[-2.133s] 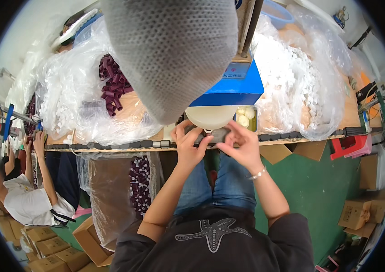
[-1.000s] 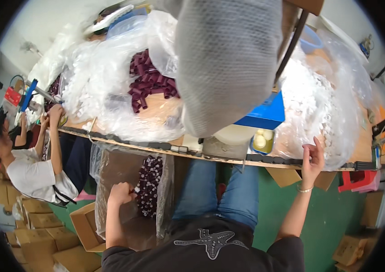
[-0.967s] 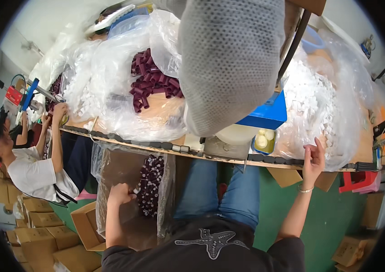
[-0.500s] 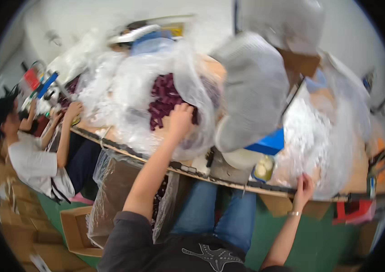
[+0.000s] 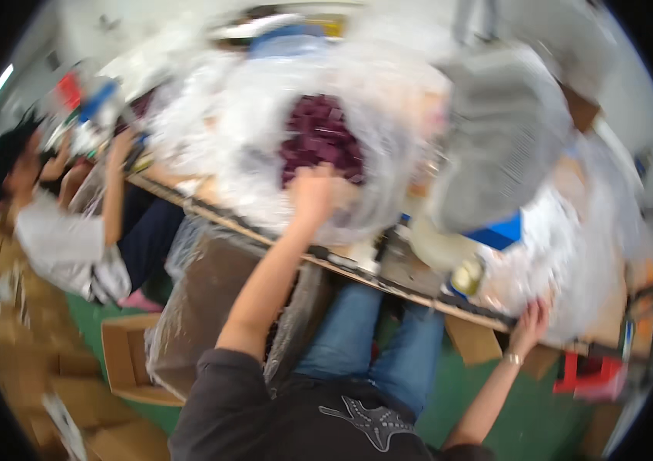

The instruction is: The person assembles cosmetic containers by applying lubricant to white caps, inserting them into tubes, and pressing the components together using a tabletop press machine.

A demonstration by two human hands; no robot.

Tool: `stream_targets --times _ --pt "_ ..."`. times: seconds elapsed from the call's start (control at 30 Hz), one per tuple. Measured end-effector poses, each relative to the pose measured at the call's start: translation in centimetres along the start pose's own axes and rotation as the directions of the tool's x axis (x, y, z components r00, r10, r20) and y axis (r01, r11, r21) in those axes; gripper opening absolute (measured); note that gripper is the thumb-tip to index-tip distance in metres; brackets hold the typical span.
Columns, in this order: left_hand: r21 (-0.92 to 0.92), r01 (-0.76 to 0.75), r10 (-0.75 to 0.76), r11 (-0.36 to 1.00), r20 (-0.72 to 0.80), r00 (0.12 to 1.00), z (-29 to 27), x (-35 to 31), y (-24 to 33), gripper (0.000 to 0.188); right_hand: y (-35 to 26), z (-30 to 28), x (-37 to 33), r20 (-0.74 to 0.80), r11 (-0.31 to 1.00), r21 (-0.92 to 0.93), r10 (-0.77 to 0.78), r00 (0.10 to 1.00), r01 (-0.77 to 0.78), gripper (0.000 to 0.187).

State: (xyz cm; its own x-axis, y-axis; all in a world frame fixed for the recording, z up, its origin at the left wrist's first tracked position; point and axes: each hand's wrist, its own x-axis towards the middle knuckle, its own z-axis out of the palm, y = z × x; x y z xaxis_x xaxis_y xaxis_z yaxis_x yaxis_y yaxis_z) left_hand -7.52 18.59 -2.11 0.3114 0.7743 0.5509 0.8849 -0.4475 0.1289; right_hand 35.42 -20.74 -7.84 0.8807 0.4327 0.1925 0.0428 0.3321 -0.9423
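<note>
My left hand [image 5: 314, 194] reaches to the near side of a heap of dark purple small pieces [image 5: 320, 138], which lies in an opened clear plastic bag [image 5: 250, 123]. Its fingertips are blurred and partly lost among the pieces. Over at the right, my right hand [image 5: 530, 326] is by the table's front edge, beside a spread of small white pieces [image 5: 538, 246] on clear plastic. The fingers of that hand are bent together; whatever may be between them is too small to make out.
A large grey rounded machine part [image 5: 499, 138] stands between the two heaps, above a blue block [image 5: 498, 230]. A small tub [image 5: 465, 276] sits near the table edge [image 5: 372, 280]. At the left, another person [image 5: 73, 238] works. Below stands a plastic-lined box [image 5: 211, 307].
The whole view has swung, so the table's things sit farther right. My left hand stays at the purple pieces. My right hand remains by the table edge near the white ones.
</note>
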Motion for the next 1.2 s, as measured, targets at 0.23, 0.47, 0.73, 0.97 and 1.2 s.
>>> stream_targets --times 0.23,0.47,0.73,0.97,1.2 --pt "-0.503 -0.176 0.134 0.846 -0.118 0.984 2.0 -3.8 -3.6 0.044 -5.3 4.5 2.6 0.109 0.983 -0.165 -0.063 0.992 0.08 0.018" --pt "-0.764 -0.111 0.085 0.635 -0.074 0.994 0.1 -2.9 -1.5 0.036 -5.8 11.6 8.3 0.322 0.608 -0.697 -0.209 0.924 0.38 0.017" --pt "-0.877 0.088 -0.083 0.473 0.056 0.995 0.7 -3.2 -1.3 0.037 -3.5 12.1 10.2 0.488 0.154 -0.839 -0.213 0.846 0.522 0.018" --pt "-0.703 0.232 -0.035 0.672 0.283 0.958 -0.8 -3.1 -0.9 0.038 -6.3 11.0 7.5 0.189 0.771 -0.529 -0.299 0.935 0.354 0.013" --pt "-0.922 0.138 -0.07 0.361 0.121 0.99 0.6 -3.2 -1.6 0.041 -10.2 14.6 0.5 0.328 0.733 -0.353 -0.485 0.81 0.582 0.026"
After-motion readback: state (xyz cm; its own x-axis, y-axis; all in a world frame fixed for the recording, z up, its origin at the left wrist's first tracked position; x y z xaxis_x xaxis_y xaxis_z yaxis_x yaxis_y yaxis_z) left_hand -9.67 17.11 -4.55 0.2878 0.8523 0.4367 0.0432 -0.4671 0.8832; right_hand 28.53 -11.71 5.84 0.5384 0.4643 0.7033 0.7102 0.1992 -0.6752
